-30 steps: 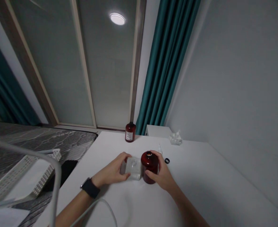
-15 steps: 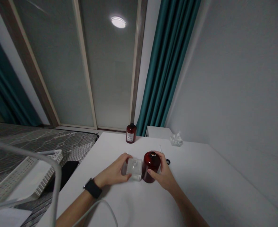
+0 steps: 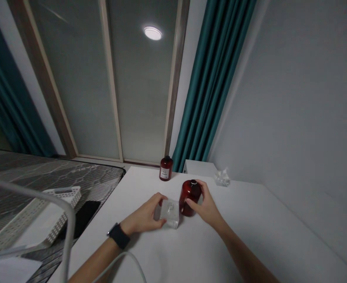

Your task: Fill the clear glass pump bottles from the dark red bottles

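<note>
A dark red bottle (image 3: 188, 195) with an open neck is lifted and tilted slightly over the white table (image 3: 250, 236). My right hand (image 3: 206, 205) is wrapped around its right side. Just left of it sits a clear square glass bottle (image 3: 170, 212) on the table. My left hand (image 3: 145, 215) grips the clear bottle from the left, fingers curled over its top and front. A dark watch (image 3: 119, 236) is on my left wrist. The two bottles are close together, almost touching.
A second dark red bottle with a label (image 3: 165, 169) stands at the table's far edge. A crumpled clear wrapper (image 3: 222, 177) lies at the back right. A white perforated basket (image 3: 37, 216) and a black phone (image 3: 81, 214) rest on the bed at left. A white cable (image 3: 126, 259) crosses the near foreground.
My right hand has raised the red bottle and moved it a little away from me. The small black ring on the table is now hidden behind my hand. The view has shifted slightly.
</note>
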The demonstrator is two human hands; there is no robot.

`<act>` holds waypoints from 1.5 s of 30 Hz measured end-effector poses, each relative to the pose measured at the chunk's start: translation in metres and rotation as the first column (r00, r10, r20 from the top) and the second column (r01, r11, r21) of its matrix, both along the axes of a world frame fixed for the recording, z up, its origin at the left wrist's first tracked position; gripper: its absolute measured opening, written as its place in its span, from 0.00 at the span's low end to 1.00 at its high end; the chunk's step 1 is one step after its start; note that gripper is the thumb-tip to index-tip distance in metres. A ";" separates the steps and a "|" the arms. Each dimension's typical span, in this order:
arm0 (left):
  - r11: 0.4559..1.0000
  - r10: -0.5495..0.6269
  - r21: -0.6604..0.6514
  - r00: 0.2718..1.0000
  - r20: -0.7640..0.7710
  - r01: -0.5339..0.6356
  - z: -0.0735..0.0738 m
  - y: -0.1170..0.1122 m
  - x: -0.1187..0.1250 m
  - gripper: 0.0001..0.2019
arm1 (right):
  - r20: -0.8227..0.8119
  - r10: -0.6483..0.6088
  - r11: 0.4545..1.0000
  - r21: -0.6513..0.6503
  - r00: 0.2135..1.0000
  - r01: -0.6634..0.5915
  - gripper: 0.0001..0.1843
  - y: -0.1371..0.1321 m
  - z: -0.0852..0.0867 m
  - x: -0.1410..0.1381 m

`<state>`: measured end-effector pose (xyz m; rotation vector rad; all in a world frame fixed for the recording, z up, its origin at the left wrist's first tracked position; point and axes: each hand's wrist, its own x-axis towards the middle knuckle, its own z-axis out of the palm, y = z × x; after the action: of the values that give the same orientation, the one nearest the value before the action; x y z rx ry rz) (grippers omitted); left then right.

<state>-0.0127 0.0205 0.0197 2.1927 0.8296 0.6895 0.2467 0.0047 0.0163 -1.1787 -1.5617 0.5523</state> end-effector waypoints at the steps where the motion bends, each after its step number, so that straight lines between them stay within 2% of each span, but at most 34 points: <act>1: 1.000 -0.006 0.002 1.000 0.003 0.006 -0.001 0.000 0.000 0.23 | -0.014 0.003 1.000 0.004 1.000 -0.003 0.35 0.007 0.001 0.000; 7: 1.000 -0.002 0.013 1.000 -0.008 0.002 -0.003 0.002 -0.001 0.24 | -0.085 0.025 1.000 -0.006 0.996 -0.026 0.35 0.049 -0.009 -0.008; 11: 1.000 -0.007 0.021 1.000 -0.010 0.007 -0.002 0.001 -0.002 0.24 | -0.091 0.030 0.999 -0.031 0.995 -0.033 0.34 0.067 -0.015 -0.016; 19: 0.999 -0.010 0.049 1.000 0.000 0.010 -0.001 0.001 -0.001 0.23 | -0.111 0.068 0.996 -0.045 0.991 -0.074 0.36 0.081 -0.017 -0.027; 28: 0.998 -0.017 0.060 1.000 0.003 0.017 -0.002 0.001 -0.001 0.23 | -0.091 0.099 0.993 -0.061 0.991 -0.105 0.39 0.086 -0.020 -0.023; 31: 0.998 -0.022 0.055 1.000 -0.001 0.022 -0.001 0.001 -0.001 0.22 | -0.074 0.107 0.992 -0.063 0.991 -0.112 0.44 0.083 -0.019 -0.017; 33: 0.999 -0.013 0.052 1.000 -0.008 0.014 -0.001 0.001 -0.001 0.23 | -0.069 0.088 0.994 -0.059 0.994 -0.092 0.44 0.079 -0.019 -0.011; 38: 0.998 -0.002 0.055 1.000 -0.001 0.002 -0.005 0.001 -0.001 0.23 | -0.071 0.029 0.999 -0.021 0.997 -0.031 0.32 0.054 -0.016 0.002; 43: 0.997 0.008 0.075 1.000 0.010 -0.008 -0.011 0.000 0.004 0.25 | -0.050 0.135 0.991 -0.017 0.990 -0.136 0.17 0.019 -0.019 -0.006; 45: 0.997 0.018 0.071 1.000 0.017 -0.019 -0.011 -0.001 0.005 0.25 | -0.024 0.172 0.985 -0.020 0.985 -0.173 0.17 0.005 -0.022 -0.013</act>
<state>-0.0076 0.0195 0.0086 2.2423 0.8292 0.7557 0.2335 0.0100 -0.0058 -1.0555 -1.6520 0.6952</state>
